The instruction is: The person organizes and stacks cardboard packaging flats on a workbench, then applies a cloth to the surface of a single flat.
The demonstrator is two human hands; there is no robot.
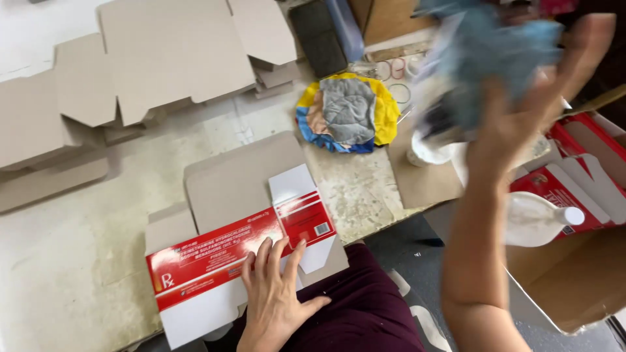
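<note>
Left hand: my left hand (277, 296) lies flat, fingers spread, on the red-and-white flattened carton (238, 261) at the near edge of the worktable (78, 261); it grips nothing, only presses the card down.
Carton: printed face up, one flap past the table edge over my dark red lap (365, 306); a plain brown blank (235, 176) lies under and behind it.
Right hand: my right hand (521, 111) is raised, fingers closed round a bunched blue cloth (495, 45); it is blurred, so I cannot tell how firm the hold is.
Beside me: an open brown box (574, 280) holds a white bottle (538, 218) and more red cartons (587, 163).
Farther: a yellow-and-blue pad with a grey rag (347, 112); stacks of brown blanks (130, 72) beyond.
Risk: I judge the carton could slide off the edge if my palm lifts; the cloth could brush the white cup (427, 150) just below it and tip it.
</note>
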